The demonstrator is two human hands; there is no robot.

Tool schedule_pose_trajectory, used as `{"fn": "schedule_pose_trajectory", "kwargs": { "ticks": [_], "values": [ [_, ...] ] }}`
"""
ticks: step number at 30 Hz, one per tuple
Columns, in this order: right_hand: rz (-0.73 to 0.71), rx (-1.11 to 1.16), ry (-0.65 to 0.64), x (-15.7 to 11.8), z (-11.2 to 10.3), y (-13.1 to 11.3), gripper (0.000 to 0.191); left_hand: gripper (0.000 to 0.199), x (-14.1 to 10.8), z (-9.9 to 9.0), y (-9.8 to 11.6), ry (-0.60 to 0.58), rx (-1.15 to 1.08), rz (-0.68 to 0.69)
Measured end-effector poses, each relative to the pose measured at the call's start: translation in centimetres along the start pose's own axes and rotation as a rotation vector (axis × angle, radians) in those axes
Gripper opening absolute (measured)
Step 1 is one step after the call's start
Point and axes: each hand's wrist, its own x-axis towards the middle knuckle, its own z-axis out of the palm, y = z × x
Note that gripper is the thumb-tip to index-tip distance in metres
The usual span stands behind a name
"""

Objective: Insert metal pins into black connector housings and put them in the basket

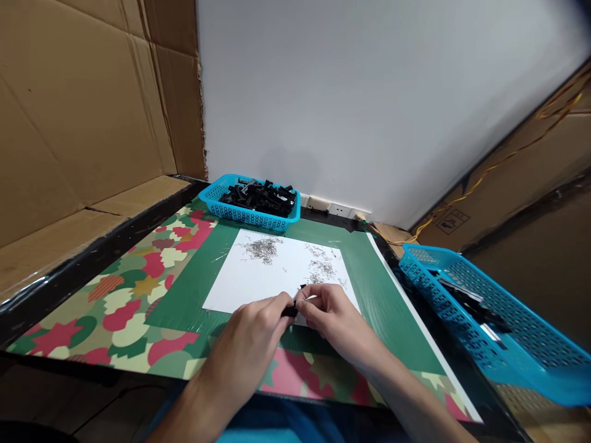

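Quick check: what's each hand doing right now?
Left hand: closed, holding a small black part.
Right hand: closed, fingertips pinched beside that part; what they grip cannot be told.

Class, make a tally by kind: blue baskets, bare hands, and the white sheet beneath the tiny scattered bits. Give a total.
Blue baskets: 2
Bare hands: 2
White sheet: 1
Total: 5

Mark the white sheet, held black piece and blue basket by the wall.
White sheet point(253, 286): head view, bare lower-left area.
Black piece point(289, 312): head view, visible middle.
Blue basket point(249, 216): head view, near side.
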Motion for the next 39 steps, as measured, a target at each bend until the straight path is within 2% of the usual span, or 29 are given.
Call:
{"fn": "schedule_pose_trajectory", "kwargs": {
  "ticks": [11, 18, 24, 29, 34, 39],
  "values": [
    [0.017, -0.071, 0.032, -0.5, 0.2, -0.1, 0.023, 0.019, -0.1, -0.3, 0.5, -0.031, 0.017, -0.012],
    [0.023, -0.080, 0.038, -0.6, 0.5, -0.4, 0.021, 0.020, -0.3, 0.1, 0.2, 0.000, 0.055, 0.020],
    [-0.060, -0.111, 0.042, -0.8, 0.6, -0.1, 0.023, 0.022, -0.5, 0.4, -0.2, 0.023, 0.057, 0.058],
    [-0.114, -0.177, 0.064, -1.1, 0.6, 0.2, 0.025, 0.020, -0.5, 0.2, 0.1, 0.009, 0.053, 0.033],
    [-0.141, -0.228, 0.059, -1.2, 0.4, 0.4, 0.019, 0.019, -0.3, 0.1, 0.2, 0.016, 0.028, 0.030],
    [-0.153, -0.147, 0.011, -0.8, -0.1, 0.6, 0.017, 0.016, -0.2, 0.0, 0.3, 0.026, 0.029, 0.028]
  ]
}}
